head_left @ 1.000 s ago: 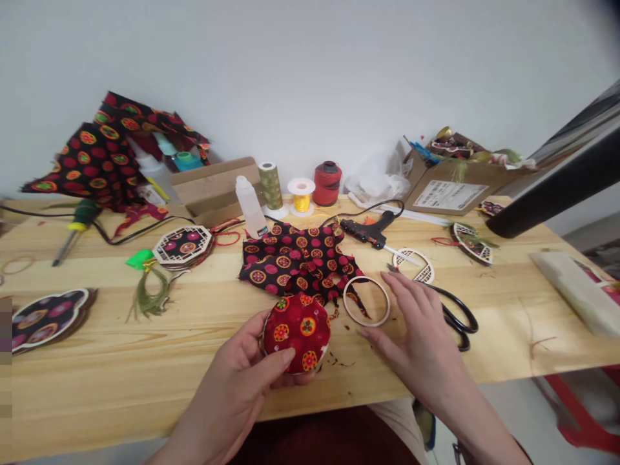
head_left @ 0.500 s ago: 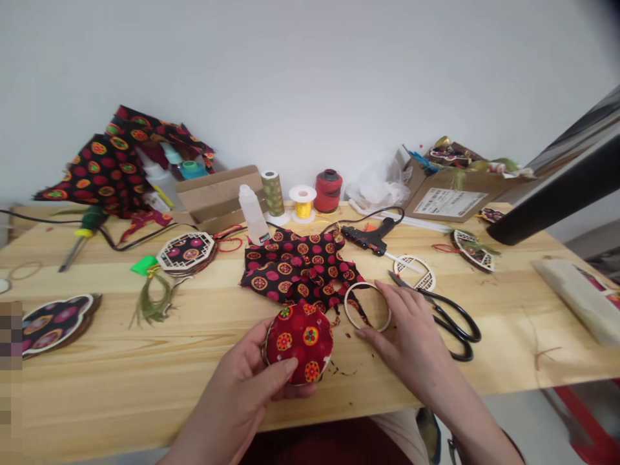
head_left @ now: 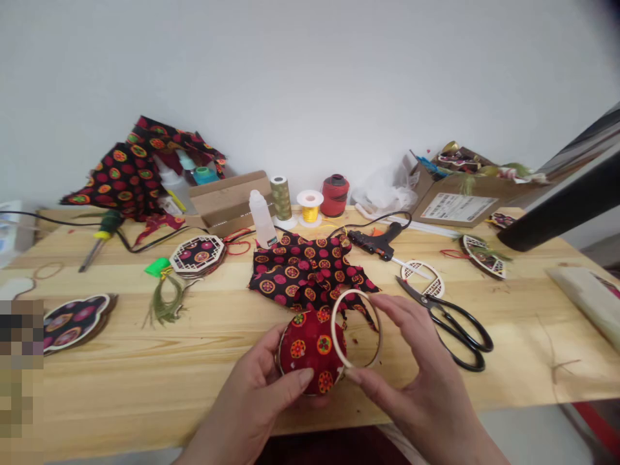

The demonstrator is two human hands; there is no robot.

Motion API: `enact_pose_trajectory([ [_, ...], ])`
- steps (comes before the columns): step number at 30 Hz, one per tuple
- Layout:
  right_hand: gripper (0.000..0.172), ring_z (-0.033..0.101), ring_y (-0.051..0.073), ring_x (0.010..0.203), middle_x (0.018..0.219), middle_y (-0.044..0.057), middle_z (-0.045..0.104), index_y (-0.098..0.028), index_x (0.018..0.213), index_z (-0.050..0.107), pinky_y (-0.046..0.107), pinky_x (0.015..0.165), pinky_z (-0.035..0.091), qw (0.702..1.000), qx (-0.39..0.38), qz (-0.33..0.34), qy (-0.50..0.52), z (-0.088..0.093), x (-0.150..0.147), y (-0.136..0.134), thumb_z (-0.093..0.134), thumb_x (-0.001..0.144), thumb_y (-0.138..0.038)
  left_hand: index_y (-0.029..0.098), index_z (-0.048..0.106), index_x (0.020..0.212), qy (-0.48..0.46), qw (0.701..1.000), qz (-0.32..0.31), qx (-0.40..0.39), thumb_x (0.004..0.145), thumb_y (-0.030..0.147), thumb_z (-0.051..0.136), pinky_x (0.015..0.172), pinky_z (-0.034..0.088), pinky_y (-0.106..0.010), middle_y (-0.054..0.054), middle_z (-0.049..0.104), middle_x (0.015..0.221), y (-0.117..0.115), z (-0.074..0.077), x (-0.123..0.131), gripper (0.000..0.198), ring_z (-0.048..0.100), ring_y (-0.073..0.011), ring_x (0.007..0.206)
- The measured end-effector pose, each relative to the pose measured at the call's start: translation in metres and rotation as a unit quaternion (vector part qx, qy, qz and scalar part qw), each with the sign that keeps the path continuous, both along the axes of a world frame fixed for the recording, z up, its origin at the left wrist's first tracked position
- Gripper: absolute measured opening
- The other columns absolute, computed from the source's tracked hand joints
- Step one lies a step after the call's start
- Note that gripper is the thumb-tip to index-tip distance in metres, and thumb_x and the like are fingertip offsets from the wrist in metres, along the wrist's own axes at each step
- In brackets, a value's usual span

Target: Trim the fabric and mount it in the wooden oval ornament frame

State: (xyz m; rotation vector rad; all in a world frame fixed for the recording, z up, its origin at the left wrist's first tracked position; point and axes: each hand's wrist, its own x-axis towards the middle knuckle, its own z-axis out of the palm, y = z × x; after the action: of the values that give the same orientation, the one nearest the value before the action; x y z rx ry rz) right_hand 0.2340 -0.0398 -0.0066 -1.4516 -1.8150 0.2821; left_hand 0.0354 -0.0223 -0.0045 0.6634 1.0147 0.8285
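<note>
Between the thumb and fingers of my left hand (head_left: 261, 384) is a round padded disc (head_left: 307, 352) covered in red patterned fabric. The thumb presses on its face and the fingers go behind it. My right hand (head_left: 421, 368) pinches a thin pale ring (head_left: 338, 336), apparently wooden, at its right side. The ring's left part overlaps the disc's right edge from my viewpoint; whether they touch I cannot tell. Just beyond lies a cut piece of dark patterned fabric (head_left: 310, 265). Black-handled scissors (head_left: 460, 329) rest to the right of my right hand.
Behind the fabric stand a translucent bottle (head_left: 262, 219) and several thread spools (head_left: 310, 210). A black glue gun (head_left: 378, 242) and a lattice wooden piece (head_left: 429, 278) lie at right. Octagonal (head_left: 198, 255) and cloud-shaped (head_left: 77, 323) ornaments, plus a screwdriver (head_left: 99, 239), lie left. A black post (head_left: 557, 200) slants at right.
My right hand has brought the ring left and toward me, up to the disc, tilting it. My left hand keeps hold of the disc. The view has shifted slightly.
</note>
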Motion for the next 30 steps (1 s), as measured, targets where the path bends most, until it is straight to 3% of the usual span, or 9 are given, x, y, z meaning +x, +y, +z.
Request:
enact_pose_trajectory([
  [4, 0.065, 0.044, 0.027, 0.117, 0.124, 0.012, 0.052, -0.018, 0.128, 0.042, 0.045, 0.098, 0.043, 0.999, 0.003, 0.047, -0.003, -0.001, -0.016, -0.002, 0.073, 0.072, -0.033, 0.022, 0.066, 0.108, -0.016, 1.000, -0.019, 0.018, 0.071, 0.014, 0.076, 0.068, 0.056, -0.031, -0.006, 0.072, 0.105, -0.001, 0.001, 0.000, 0.039, 0.066, -0.0215, 0.086],
  [10, 0.067, 0.037, 0.029, 0.119, 0.125, 0.011, 0.053, -0.016, 0.130, 0.040, 0.047, 0.099, 0.040, 0.996, -0.014, 0.065, -0.059, -0.002, -0.024, -0.002, 0.072, 0.072, -0.029, 0.024, 0.065, 0.118, -0.080, 0.995, -0.039, 0.042, 0.067, 0.003, 0.065, 0.089, 0.046, -0.032, -0.005, 0.067, 0.118, -0.001, -0.003, -0.006, 0.056, 0.054, -0.0260, 0.115],
  [14, 0.064, 0.038, 0.030, 0.118, 0.124, 0.011, 0.054, -0.016, 0.129, 0.041, 0.049, 0.096, 0.040, 0.994, -0.014, 0.065, -0.084, 0.000, -0.027, -0.004, 0.070, 0.073, -0.028, 0.026, 0.062, 0.123, -0.109, 0.992, -0.054, 0.026, 0.060, -0.003, 0.056, 0.091, 0.045, -0.032, -0.003, 0.065, 0.122, -0.002, -0.004, -0.007, 0.069, 0.049, -0.0260, 0.121],
  [23, 0.059, 0.044, 0.032, 0.112, 0.118, 0.014, 0.060, -0.012, 0.124, 0.047, 0.048, 0.091, 0.042, 0.990, 0.037, 0.037, -0.131, 0.011, -0.025, -0.004, 0.071, 0.073, -0.031, 0.025, 0.061, 0.124, -0.109, 0.992, -0.062, 0.022, 0.061, -0.005, 0.053, 0.092, 0.044, -0.035, -0.005, 0.065, 0.122, -0.001, -0.004, -0.008, 0.070, 0.051, -0.0268, 0.118],
  [30, 0.060, 0.044, 0.030, 0.111, 0.120, 0.010, 0.061, -0.015, 0.124, 0.049, 0.046, 0.091, 0.042, 0.993, -0.002, 0.063, -0.104, 0.009, -0.027, -0.004, 0.073, 0.071, -0.029, 0.025, 0.062, 0.123, -0.106, 0.992, -0.067, 0.031, 0.060, -0.002, 0.055, 0.092, 0.043, -0.037, -0.005, 0.063, 0.124, -0.002, -0.006, -0.007, 0.069, 0.050, -0.0281, 0.119],
])
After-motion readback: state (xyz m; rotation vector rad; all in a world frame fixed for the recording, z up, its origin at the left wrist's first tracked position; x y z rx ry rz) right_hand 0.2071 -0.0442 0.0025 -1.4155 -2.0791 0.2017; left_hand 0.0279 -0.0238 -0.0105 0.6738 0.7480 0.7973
